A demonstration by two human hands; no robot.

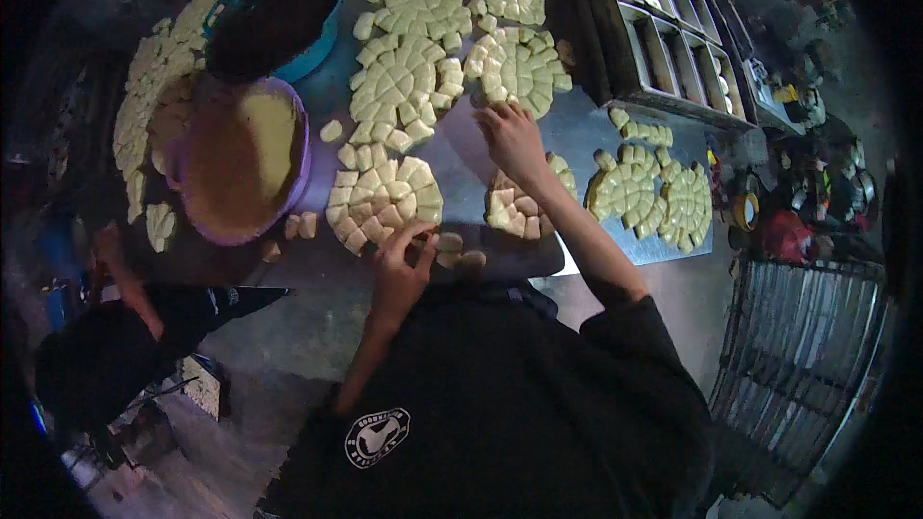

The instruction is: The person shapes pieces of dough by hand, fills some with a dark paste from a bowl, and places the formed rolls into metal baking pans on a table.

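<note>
Pale cut dough pieces lie in rounded, tightly packed clusters on a metal table. My left hand (398,267) is at the near right edge of one dough cluster (385,194), thumb and forefinger apart, fingertips touching it. Beside that hand are a few loose dough pieces (450,252), partly in shadow. My right hand (515,142) reaches farther out, its fingers bent and spread at the near edge of another dough cluster (527,72). No piece shows in its grasp. Under my right forearm lies a smaller dough cluster (511,210), partly hidden.
A purple-rimmed basin (304,149) and a teal basin (338,5) stand left, beside a long mass of dough pieces (130,125). Metal compartment trays (663,94) sit far right, some holding dough. More clusters (625,187) lie right. Another person's arm (135,288) shows at left.
</note>
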